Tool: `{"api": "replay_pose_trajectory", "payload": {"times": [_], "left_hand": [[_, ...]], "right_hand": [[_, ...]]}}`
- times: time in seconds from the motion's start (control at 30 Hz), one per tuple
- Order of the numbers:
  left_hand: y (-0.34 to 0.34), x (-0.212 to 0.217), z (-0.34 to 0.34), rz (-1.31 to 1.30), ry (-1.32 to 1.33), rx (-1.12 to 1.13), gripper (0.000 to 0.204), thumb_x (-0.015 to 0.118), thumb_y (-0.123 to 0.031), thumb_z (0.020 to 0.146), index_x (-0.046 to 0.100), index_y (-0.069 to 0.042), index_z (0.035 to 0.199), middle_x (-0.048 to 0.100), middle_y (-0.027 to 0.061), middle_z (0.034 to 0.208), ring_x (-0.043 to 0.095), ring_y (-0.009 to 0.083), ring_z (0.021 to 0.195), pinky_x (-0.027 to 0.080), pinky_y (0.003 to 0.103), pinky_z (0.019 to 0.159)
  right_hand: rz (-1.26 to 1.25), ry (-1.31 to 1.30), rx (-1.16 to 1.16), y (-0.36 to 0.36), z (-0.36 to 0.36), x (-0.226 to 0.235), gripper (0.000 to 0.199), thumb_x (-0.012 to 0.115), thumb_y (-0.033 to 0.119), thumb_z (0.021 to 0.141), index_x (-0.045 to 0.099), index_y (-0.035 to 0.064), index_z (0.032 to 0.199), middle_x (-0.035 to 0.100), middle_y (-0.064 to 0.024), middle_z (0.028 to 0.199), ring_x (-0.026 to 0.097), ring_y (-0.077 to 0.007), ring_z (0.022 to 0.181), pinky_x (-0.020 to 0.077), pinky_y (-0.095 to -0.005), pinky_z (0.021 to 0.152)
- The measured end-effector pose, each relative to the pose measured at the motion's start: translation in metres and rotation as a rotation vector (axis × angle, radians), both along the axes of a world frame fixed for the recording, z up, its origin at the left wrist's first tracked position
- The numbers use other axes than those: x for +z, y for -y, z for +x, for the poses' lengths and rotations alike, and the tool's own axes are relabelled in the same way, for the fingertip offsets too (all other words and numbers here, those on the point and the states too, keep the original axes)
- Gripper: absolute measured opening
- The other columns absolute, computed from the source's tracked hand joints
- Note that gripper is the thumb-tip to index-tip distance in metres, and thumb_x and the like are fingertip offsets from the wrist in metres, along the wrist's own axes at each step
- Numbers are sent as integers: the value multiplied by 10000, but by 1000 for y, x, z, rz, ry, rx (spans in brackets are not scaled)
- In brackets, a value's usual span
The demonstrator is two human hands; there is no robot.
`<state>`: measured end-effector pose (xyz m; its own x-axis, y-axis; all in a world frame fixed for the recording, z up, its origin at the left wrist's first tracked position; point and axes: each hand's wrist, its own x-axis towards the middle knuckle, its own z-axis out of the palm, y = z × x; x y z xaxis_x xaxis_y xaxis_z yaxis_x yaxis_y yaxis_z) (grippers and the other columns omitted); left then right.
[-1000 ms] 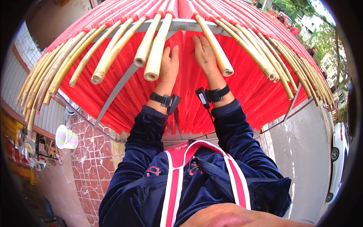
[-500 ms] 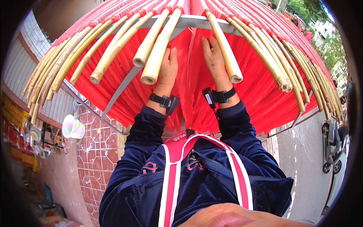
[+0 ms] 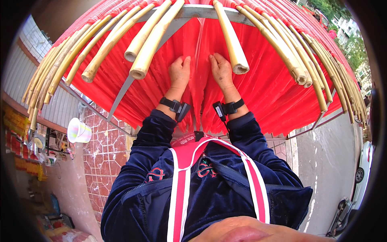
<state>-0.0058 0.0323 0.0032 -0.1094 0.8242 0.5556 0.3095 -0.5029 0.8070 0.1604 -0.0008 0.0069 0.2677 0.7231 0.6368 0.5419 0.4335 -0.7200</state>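
Observation:
Long red sheets (image 3: 161,97) of thin, soft-looking material hang in folds below a row of bamboo poles (image 3: 156,42). My left hand (image 3: 179,73) is among the hanging sheets, its fingers curled and thumb pressed in against a fold of red sheet. Level with it, my right hand (image 3: 221,70) pinches another fold between thumb and fingers, just below one bamboo pole (image 3: 230,38). A narrow gap in the sheets runs between my two hands. The fingertips are partly hidden by the red material.
A metal frame (image 3: 197,11) carries the poles, whose cut ends jut toward me on both sides. A pale bucket (image 3: 79,130) stands on the left by red paving tiles (image 3: 107,155). At right lies a grey road with a white car (image 3: 365,163).
Both hands have come down and toward me from just under the poles. The fingers, straighter and apart before, are now closed on the red sheets.

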Motion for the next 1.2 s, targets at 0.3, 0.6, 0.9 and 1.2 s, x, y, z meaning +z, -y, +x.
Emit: {"api": "replay_pose_trajectory", "payload": {"times": [0.3,0.6,0.9,1.2], "left_hand": [[-6,1,-57,261,-138,285,309,627,-315,943,693,-14,942,575,149,607,541,222,534,447,352,551],[9,13,-92,468,-110,330,253,669,-196,910,680,54,946,605,146,651,541,220,564,452,339,581],[42,7,-56,203,-59,93,370,658,-206,932,493,7,679,365,76,547,355,93,530,338,306,476],[31,33,-20,179,-283,117,366,683,-335,893,612,9,793,617,180,673,615,326,602,474,416,571]], "right_hand": [[-10,-469,54,34,37,8,235,552,154,1001,646,-51,1062,657,-83,707,656,-133,589,556,-264,527],[-9,-453,50,80,50,28,229,527,147,1011,628,-58,1013,656,-87,759,689,-160,658,570,-271,604],[-156,-277,276,63,-2,7,217,551,164,1000,584,-31,909,632,-54,762,680,-144,703,556,-260,619],[3,207,17,34,-12,61,484,646,408,926,622,-37,1114,548,-174,579,577,-234,501,452,-372,505]]}}
